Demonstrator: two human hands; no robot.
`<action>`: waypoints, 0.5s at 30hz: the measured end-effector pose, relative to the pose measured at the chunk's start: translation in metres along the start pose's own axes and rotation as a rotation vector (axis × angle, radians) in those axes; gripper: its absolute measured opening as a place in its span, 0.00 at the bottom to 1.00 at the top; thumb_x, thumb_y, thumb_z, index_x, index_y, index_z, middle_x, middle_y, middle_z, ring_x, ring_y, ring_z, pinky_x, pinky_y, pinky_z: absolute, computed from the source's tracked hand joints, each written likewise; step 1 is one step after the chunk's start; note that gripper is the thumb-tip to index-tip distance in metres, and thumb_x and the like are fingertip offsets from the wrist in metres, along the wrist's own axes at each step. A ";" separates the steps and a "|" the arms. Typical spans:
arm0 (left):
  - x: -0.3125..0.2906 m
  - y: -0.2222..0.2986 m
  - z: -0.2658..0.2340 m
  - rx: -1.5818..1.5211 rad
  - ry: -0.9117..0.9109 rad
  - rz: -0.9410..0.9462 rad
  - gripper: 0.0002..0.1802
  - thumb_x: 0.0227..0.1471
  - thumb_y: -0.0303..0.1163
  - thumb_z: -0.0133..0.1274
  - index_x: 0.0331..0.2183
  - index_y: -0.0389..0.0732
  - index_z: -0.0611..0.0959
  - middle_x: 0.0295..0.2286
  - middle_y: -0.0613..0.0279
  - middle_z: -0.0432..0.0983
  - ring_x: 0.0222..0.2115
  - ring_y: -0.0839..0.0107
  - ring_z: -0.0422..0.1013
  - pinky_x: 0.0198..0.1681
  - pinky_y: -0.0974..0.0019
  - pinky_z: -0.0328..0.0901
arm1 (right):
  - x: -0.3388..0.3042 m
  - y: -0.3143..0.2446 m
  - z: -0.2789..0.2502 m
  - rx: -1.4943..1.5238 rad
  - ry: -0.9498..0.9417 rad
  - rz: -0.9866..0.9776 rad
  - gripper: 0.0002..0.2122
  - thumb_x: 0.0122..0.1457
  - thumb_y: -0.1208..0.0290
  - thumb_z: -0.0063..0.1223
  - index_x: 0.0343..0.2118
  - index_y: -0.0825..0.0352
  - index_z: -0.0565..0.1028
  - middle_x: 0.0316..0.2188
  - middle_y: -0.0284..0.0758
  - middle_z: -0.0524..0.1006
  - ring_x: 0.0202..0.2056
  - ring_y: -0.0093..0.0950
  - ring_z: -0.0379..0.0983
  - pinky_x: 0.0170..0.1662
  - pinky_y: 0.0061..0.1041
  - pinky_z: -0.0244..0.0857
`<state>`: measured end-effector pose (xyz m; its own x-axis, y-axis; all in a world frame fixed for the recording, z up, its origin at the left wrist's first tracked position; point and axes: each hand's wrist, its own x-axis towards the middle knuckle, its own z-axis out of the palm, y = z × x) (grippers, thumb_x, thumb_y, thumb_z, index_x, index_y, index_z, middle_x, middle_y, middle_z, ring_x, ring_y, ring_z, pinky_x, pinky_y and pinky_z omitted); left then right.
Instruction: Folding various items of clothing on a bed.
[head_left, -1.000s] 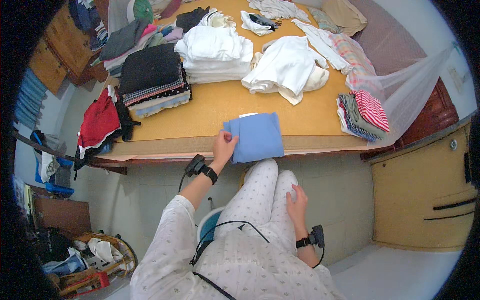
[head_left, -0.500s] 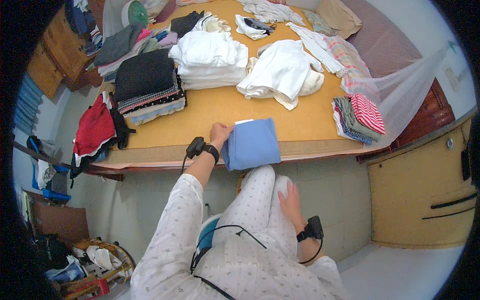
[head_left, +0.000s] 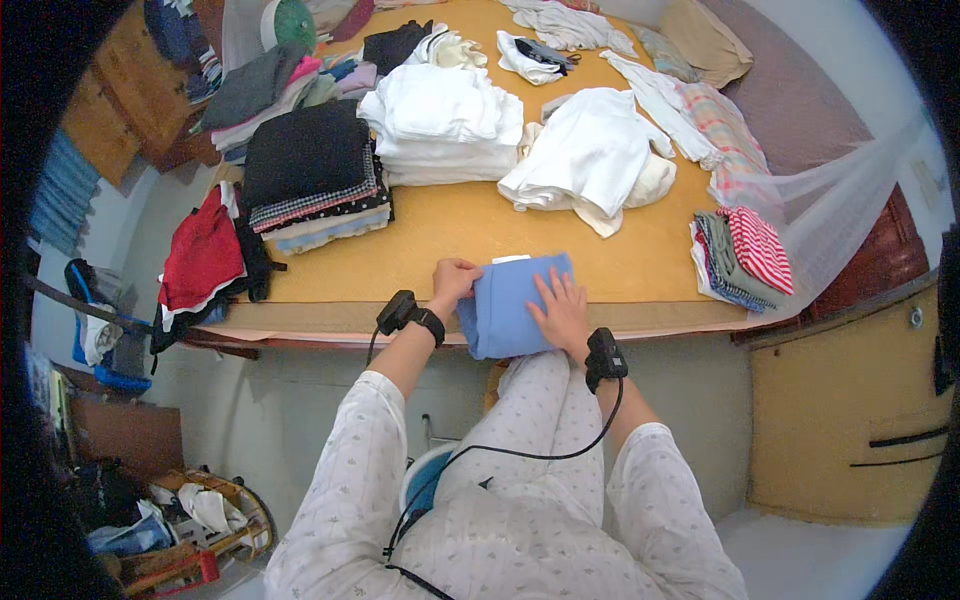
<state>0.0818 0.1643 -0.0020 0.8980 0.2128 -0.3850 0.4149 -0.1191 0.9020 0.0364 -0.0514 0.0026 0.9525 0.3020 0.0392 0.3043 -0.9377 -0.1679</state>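
Note:
A folded blue garment (head_left: 505, 312) lies across the bed's front edge, its near end over my knees. A bit of white shows along its far edge. My left hand (head_left: 456, 281) is closed on its far left corner, thumb and fingers pinched together. My right hand (head_left: 562, 310) rests flat on the right side of the garment with its fingers spread. Both wrists carry a black strapped device with a cable.
On the yellow bed (head_left: 420, 235) stand a dark clothes stack (head_left: 308, 155), a white stack (head_left: 440, 120), a loose white heap (head_left: 590, 145) and a small stack with red stripes (head_left: 757, 245). Red clothing (head_left: 203, 250) hangs over the left edge. A wooden cabinet (head_left: 840, 400) stands at right.
My right hand has risen from my thigh onto the blue garment. My left hand keeps its hold at the corner. The whole view has shifted slightly.

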 end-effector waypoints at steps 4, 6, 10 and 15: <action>0.017 -0.017 -0.015 -0.088 -0.006 -0.003 0.07 0.38 0.28 0.58 0.24 0.35 0.81 0.20 0.61 0.75 0.18 0.75 0.71 0.19 0.73 0.68 | 0.002 0.000 0.001 0.004 -0.149 0.031 0.27 0.56 0.49 0.36 0.57 0.54 0.55 0.59 0.40 0.51 0.59 0.42 0.44 0.58 0.51 0.35; 0.023 -0.022 -0.018 -0.197 -0.014 -0.009 0.06 0.39 0.28 0.57 0.24 0.35 0.80 0.19 0.62 0.74 0.18 0.76 0.70 0.19 0.74 0.68 | 0.000 0.003 0.006 0.037 -0.134 0.055 0.27 0.56 0.49 0.37 0.58 0.52 0.54 0.59 0.40 0.52 0.59 0.43 0.44 0.57 0.51 0.36; 0.025 -0.035 -0.021 -0.215 -0.021 -0.091 0.06 0.41 0.28 0.56 0.23 0.35 0.79 0.19 0.64 0.73 0.18 0.76 0.70 0.19 0.74 0.67 | 0.000 0.003 0.010 0.008 -0.123 0.058 0.27 0.57 0.49 0.36 0.58 0.52 0.52 0.58 0.40 0.52 0.58 0.43 0.47 0.58 0.47 0.39; 0.005 -0.041 -0.019 -0.186 0.018 0.024 0.08 0.43 0.31 0.56 0.27 0.36 0.79 0.24 0.62 0.74 0.23 0.75 0.71 0.21 0.73 0.67 | 0.000 0.000 0.006 0.046 -0.089 0.073 0.26 0.56 0.52 0.39 0.57 0.54 0.57 0.58 0.42 0.53 0.58 0.44 0.48 0.57 0.48 0.40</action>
<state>0.0665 0.1889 -0.0375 0.9039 0.2296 -0.3610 0.3579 0.0566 0.9321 0.0365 -0.0500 -0.0028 0.9666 0.2488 -0.0621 0.2308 -0.9495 -0.2125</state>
